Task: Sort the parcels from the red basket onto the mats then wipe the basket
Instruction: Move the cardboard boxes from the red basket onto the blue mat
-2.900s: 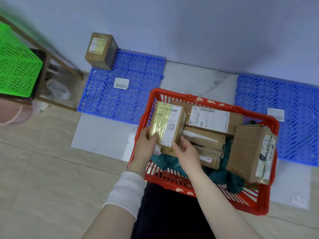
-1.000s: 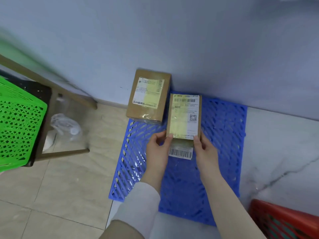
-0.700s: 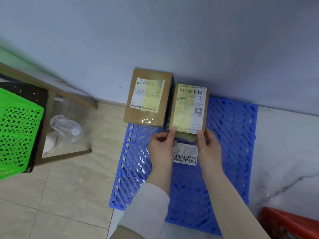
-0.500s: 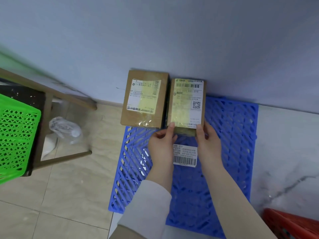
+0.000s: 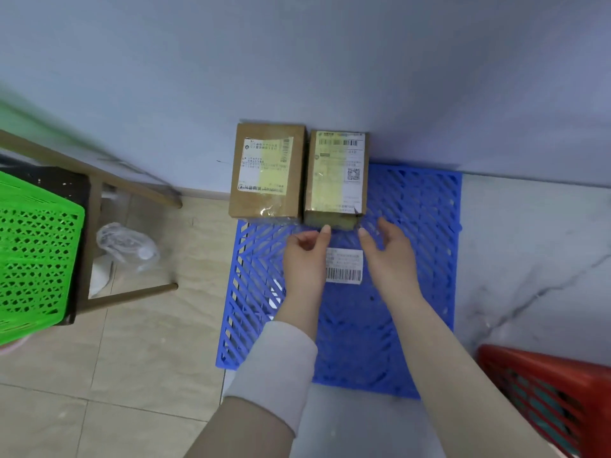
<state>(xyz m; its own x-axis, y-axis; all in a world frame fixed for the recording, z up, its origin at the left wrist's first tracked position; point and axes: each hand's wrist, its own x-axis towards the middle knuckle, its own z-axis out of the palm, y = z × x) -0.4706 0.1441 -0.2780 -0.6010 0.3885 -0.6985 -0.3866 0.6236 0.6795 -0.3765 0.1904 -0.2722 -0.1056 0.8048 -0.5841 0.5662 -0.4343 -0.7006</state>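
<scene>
Two brown parcels stand side by side against the wall at the far end of a blue mat (image 5: pixel 413 292). The left parcel (image 5: pixel 269 170) bears a white and yellow label. The right parcel (image 5: pixel 337 176) carries a barcode and QR label. My left hand (image 5: pixel 305 256) and my right hand (image 5: pixel 388 252) hover just in front of the right parcel, fingers relaxed, holding nothing. A white barcode label (image 5: pixel 344 266) lies on the mat between my hands. Only a corner of the red basket (image 5: pixel 545 391) shows at the lower right.
A green basket (image 5: pixel 33 259) sits on a wooden stool (image 5: pixel 132 292) at the left, with a crumpled clear plastic bag (image 5: pixel 125 246) on the floor under it. The wall is right behind the parcels. Beige floor tiles lie left, a white marble slab right.
I lifted the right parcel from the red basket and set it upright on the mat beside the left parcel. Both hands have let go and drawn back a little.
</scene>
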